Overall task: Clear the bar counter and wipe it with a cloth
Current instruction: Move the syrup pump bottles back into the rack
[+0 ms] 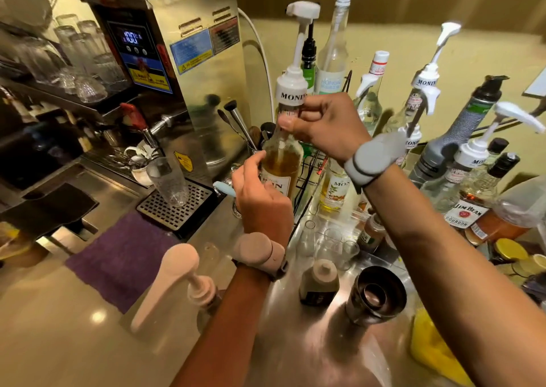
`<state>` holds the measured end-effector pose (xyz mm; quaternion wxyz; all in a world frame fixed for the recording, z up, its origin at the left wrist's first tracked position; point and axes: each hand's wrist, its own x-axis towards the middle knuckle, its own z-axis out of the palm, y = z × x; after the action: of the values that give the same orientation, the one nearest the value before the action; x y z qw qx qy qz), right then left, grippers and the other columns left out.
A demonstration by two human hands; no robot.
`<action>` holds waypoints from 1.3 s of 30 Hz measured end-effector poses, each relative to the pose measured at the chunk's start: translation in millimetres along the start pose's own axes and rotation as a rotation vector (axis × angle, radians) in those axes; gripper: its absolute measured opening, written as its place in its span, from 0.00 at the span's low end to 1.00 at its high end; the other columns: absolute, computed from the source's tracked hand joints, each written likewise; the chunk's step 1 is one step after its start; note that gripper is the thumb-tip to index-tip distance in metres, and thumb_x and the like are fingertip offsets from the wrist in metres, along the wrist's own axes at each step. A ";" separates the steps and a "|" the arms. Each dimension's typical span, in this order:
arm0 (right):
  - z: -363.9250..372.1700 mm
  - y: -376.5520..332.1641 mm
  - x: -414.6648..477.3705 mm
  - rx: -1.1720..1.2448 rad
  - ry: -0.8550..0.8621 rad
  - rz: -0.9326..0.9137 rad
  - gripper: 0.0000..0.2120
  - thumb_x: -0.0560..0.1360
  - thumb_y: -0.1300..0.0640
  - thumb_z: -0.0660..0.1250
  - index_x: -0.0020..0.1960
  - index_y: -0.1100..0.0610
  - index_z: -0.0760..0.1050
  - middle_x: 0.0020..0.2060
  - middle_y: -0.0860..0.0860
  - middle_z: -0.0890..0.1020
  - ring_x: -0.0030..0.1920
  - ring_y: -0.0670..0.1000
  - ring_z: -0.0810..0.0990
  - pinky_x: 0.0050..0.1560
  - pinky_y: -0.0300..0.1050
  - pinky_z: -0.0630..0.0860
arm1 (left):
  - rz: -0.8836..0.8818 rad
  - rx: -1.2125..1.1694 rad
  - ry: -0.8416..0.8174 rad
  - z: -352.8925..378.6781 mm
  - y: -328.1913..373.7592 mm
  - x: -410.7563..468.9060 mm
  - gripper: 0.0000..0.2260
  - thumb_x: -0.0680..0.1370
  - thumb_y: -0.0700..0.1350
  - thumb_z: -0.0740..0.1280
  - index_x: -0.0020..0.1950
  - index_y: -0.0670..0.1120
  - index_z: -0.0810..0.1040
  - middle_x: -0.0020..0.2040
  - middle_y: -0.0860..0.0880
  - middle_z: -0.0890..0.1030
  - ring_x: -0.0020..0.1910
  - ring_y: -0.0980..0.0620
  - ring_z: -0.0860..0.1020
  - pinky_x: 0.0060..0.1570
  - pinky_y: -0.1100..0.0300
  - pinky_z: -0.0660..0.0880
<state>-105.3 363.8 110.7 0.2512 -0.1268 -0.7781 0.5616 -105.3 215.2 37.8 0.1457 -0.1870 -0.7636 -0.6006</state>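
Note:
An amber syrup bottle (283, 162) with a white pump top stands lifted over the steel bar counter (313, 336) in the middle of the view. My left hand (260, 193) wraps its lower body at the label. My right hand (328, 125) pinches its neck just under the pump collar. A purple cloth (118, 256) lies flat on the counter to the left, near the drip tray.
A hot water machine (189, 70) stands at the back left with a glass (168, 181) on its drip tray. Several pump bottles and a whiskey bottle (472, 197) crowd the right. A pump dispenser (174, 283), small brown bottle (319, 283), jigger (375, 295) and shot glasses sit near me.

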 end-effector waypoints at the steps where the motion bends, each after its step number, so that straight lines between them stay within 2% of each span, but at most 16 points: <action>1: -3.6 -2.4 5.9 0.001 0.001 -0.003 0.14 0.70 0.58 0.78 0.55 0.57 0.84 0.48 0.51 0.88 0.50 0.49 0.87 0.56 0.55 0.83 | -0.037 -0.010 0.000 3.0 1.0 0.7 0.23 0.73 0.27 0.60 0.65 0.43 0.74 0.61 0.45 0.74 0.55 0.60 0.72 0.59 0.68 0.72; 3: -10.4 -7.0 16.6 0.002 0.009 -0.014 0.14 0.70 0.58 0.78 0.55 0.56 0.84 0.47 0.51 0.88 0.50 0.50 0.87 0.55 0.55 0.83 | -0.107 -0.021 -0.034 9.4 -0.1 2.8 0.22 0.74 0.29 0.61 0.66 0.43 0.74 0.62 0.45 0.74 0.59 0.53 0.75 0.59 0.56 0.77; 4: -13.2 -9.0 22.1 -0.001 0.013 -0.019 0.14 0.70 0.58 0.78 0.55 0.56 0.84 0.46 0.51 0.88 0.49 0.50 0.88 0.55 0.55 0.83 | -0.122 -0.018 -0.062 13.1 -2.0 4.6 0.21 0.75 0.30 0.61 0.66 0.43 0.74 0.63 0.45 0.74 0.60 0.51 0.76 0.58 0.55 0.78; 5: -15.5 -11.0 26.7 -0.007 0.017 -0.024 0.14 0.70 0.58 0.78 0.55 0.56 0.84 0.46 0.50 0.88 0.49 0.50 0.88 0.54 0.54 0.83 | -0.122 -0.014 -0.087 16.7 -4.2 6.5 0.20 0.75 0.30 0.61 0.65 0.43 0.75 0.63 0.45 0.74 0.60 0.51 0.76 0.57 0.59 0.78; 6: -18.2 -12.9 33.0 -0.017 0.018 -0.027 0.14 0.70 0.58 0.78 0.55 0.56 0.84 0.45 0.49 0.89 0.48 0.49 0.88 0.53 0.53 0.84 | -0.113 -0.007 -0.101 22.7 -6.5 9.5 0.21 0.74 0.30 0.61 0.66 0.43 0.75 0.62 0.44 0.76 0.60 0.50 0.77 0.55 0.67 0.76; 8: -21.9 -16.6 42.3 -0.029 0.024 -0.040 0.14 0.71 0.58 0.77 0.55 0.57 0.84 0.45 0.49 0.89 0.47 0.47 0.88 0.52 0.50 0.84 | -0.089 0.007 -0.109 32.1 -8.0 13.2 0.22 0.74 0.29 0.60 0.66 0.42 0.75 0.62 0.44 0.77 0.60 0.51 0.77 0.51 0.80 0.70; 13: -25.3 -17.1 58.1 -0.054 0.055 -0.081 0.14 0.71 0.61 0.77 0.56 0.59 0.84 0.47 0.50 0.88 0.49 0.48 0.87 0.52 0.49 0.84 | -0.070 -0.012 -0.143 51.2 -11.6 23.7 0.28 0.72 0.24 0.57 0.70 0.40 0.72 0.66 0.42 0.77 0.62 0.50 0.78 0.54 0.80 0.68; 18: -28.1 -1.6 70.7 -0.089 0.086 -0.075 0.15 0.70 0.59 0.78 0.56 0.58 0.84 0.49 0.51 0.88 0.51 0.50 0.87 0.55 0.52 0.83 | -0.046 0.026 -0.247 65.5 -24.2 37.5 0.29 0.70 0.23 0.57 0.71 0.38 0.71 0.68 0.41 0.75 0.69 0.46 0.72 0.56 0.85 0.61; 20: -27.4 6.6 73.0 -0.112 0.098 -0.068 0.16 0.69 0.58 0.78 0.56 0.56 0.84 0.50 0.50 0.87 0.53 0.51 0.86 0.58 0.54 0.82 | -0.074 0.055 -0.297 70.3 -27.9 40.3 0.30 0.71 0.25 0.57 0.73 0.40 0.69 0.70 0.43 0.73 0.71 0.49 0.70 0.62 0.80 0.61; 23: -26.8 18.6 77.4 -0.128 0.123 -0.057 0.15 0.69 0.57 0.78 0.56 0.56 0.85 0.49 0.49 0.87 0.52 0.48 0.86 0.57 0.51 0.82 | -0.127 0.090 -0.364 80.9 -35.2 42.7 0.30 0.73 0.26 0.59 0.75 0.43 0.66 0.72 0.46 0.71 0.73 0.51 0.67 0.70 0.60 0.66; 24: -25.9 22.5 76.9 -0.139 0.128 -0.059 0.14 0.69 0.57 0.78 0.55 0.56 0.85 0.48 0.48 0.88 0.51 0.47 0.86 0.56 0.49 0.83 | -0.134 0.097 -0.381 83.0 -38.4 43.7 0.30 0.73 0.27 0.59 0.75 0.43 0.66 0.73 0.47 0.71 0.73 0.51 0.67 0.71 0.57 0.67; 28: -23.4 35.8 79.4 -0.134 0.131 -0.056 0.14 0.70 0.58 0.78 0.55 0.55 0.85 0.47 0.46 0.88 0.50 0.42 0.86 0.54 0.38 0.81 | -0.169 0.112 -0.471 94.7 -50.1 46.5 0.31 0.75 0.29 0.60 0.77 0.46 0.63 0.75 0.49 0.67 0.74 0.54 0.64 0.70 0.66 0.59; 32: -19.0 41.3 81.1 -0.155 0.105 -0.011 0.15 0.70 0.56 0.78 0.56 0.55 0.85 0.47 0.47 0.88 0.53 0.47 0.85 0.60 0.47 0.80 | -0.197 0.095 -0.481 98.1 -55.2 43.1 0.31 0.75 0.29 0.59 0.77 0.46 0.62 0.75 0.50 0.66 0.75 0.54 0.63 0.72 0.64 0.60; 36: -15.7 51.3 82.6 -0.131 0.120 0.021 0.16 0.70 0.56 0.78 0.57 0.55 0.84 0.48 0.46 0.88 0.52 0.44 0.85 0.57 0.42 0.80 | -0.247 0.078 -0.467 103.2 -61.3 42.7 0.31 0.75 0.28 0.59 0.77 0.46 0.63 0.75 0.49 0.66 0.75 0.53 0.64 0.73 0.60 0.62; 39: -13.9 60.0 84.2 -0.145 0.126 0.053 0.15 0.70 0.56 0.78 0.57 0.55 0.84 0.48 0.47 0.88 0.52 0.46 0.85 0.60 0.47 0.80 | -0.287 0.077 -0.470 106.3 -67.4 41.7 0.31 0.75 0.29 0.59 0.77 0.46 0.63 0.75 0.49 0.67 0.74 0.54 0.64 0.73 0.61 0.61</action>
<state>-173.9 435.7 78.7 0.2748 -0.2001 -0.7958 0.5012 -173.1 309.1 -26.8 -0.1150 -0.2056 -0.8174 -0.5257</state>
